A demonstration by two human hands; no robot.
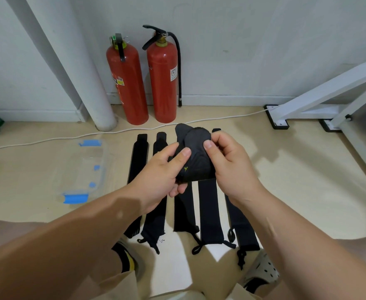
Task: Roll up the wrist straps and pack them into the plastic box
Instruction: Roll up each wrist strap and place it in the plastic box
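The person is crouching over the floor and holding a black wrist strap (196, 163) up in both hands, above the middle of a row of other straps (184, 213). The strap is being held partly rolled into a thick bundle with a small yellow-green mark on its outer face. The left hand (162, 169) is gripping the bundle from its left side, thumb pressing on the front and fingers curling underneath. The right hand (227, 165) is pinching the upper right edge of the roll between thumb and curled fingers. Both grips are narrow and closed on the fabric.

The other straps are lying flat on the floor side by side, running away from the person, with thin loops at their near ends. Whether the flat length just below the roll is the held strap's loose tail or a separate strap cannot be told.

The plastic box (84, 156) is sitting on the floor to the left of the row, well apart from the hands. It is clear with blue latches (76, 198) at its near and far ends, and the pale floor is showing through its walls. No rolled strap is showing inside it.

Two red fire extinguishers (127, 83) are standing against the wall beyond the straps, beside a white pipe (69, 61). A white cable (48, 139) is trailing across the floor between them and the straps.
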